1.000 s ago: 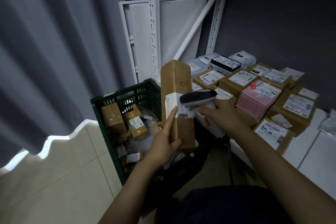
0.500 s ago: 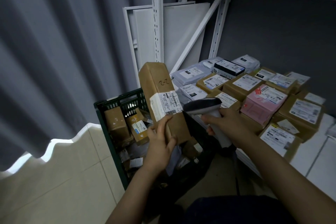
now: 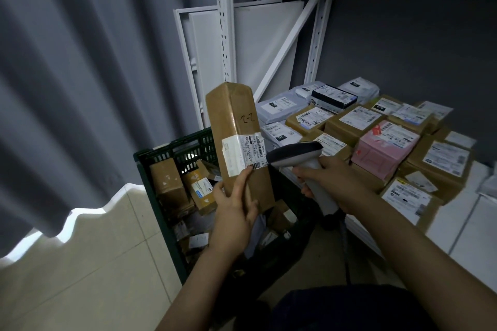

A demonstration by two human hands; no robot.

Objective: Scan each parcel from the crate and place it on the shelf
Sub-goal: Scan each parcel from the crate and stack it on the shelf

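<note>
**A:** Entry one, far left?
**B:** Curtain (image 3: 67,88): grey cloth in deep vertical folds, with a wavy hem above pale, glossy floor tiles (image 3: 94,277).

**A:** Next?
**B:** Crate (image 3: 188,146): dark green plastic with latticed walls, standing on the floor. Small cardboard parcels lie jumbled inside. One brown carton (image 3: 168,183) stands near its left wall.

**A:** The parcel being handled?
**B:** Box (image 3: 234,126): long, narrow, brown cardboard under shiny tape. It is held upright above the crate, leaning slightly left. "2-2" is handwritten on its face. A white label (image 3: 242,153) wraps round one edge at mid-height.

**A:** Held how?
**B:** The left hand (image 3: 234,212) grips the lower end with its fingers curled round. One digit lies up the front face and touches the label's lower edge.

**A:** And beside it?
**B:** Scanner (image 3: 295,156): pistol-shaped, with a dark rounded head on a smooth grey handle. The head sits just beside the label. The right hand (image 3: 336,180) has its fingers wrapped round the handle.

**A:** Far right?
**B:** Shelf (image 3: 470,223): a flat white deck with perforated white metal uprights (image 3: 224,21). Labelled parcels lie flat across it: brown cartons, grey poly bags and one pink box (image 3: 384,148).
</note>
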